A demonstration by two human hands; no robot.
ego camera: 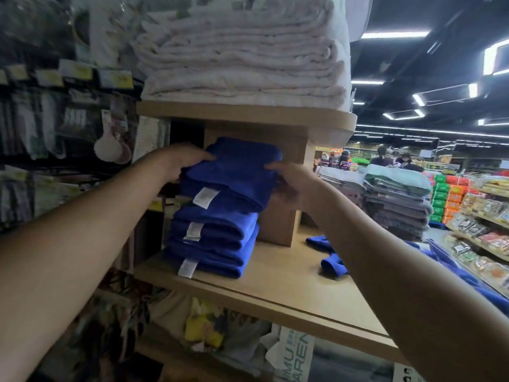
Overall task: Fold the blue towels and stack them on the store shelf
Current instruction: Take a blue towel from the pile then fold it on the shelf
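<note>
Head view: gripping a folded royal-blue terry towel (237, 172) with left hand (184, 159) and right hand (292, 181) curled round its side edges, atop the pile of folded blue towels (213, 244) at the left of the pale wooden shelf (278, 285). Could tip the uneven pile if released off-centre.

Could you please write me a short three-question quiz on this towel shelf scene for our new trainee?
1. True or false: the left hand and the right hand both hold the top blue towel.
2. What lies on the upper shelf? A) white towels B) shoes C) bottles
3. Fill in: unfolded blue towels lie to the ____ of the blue stack.
Key: 1 true; 2 A; 3 right.
</note>
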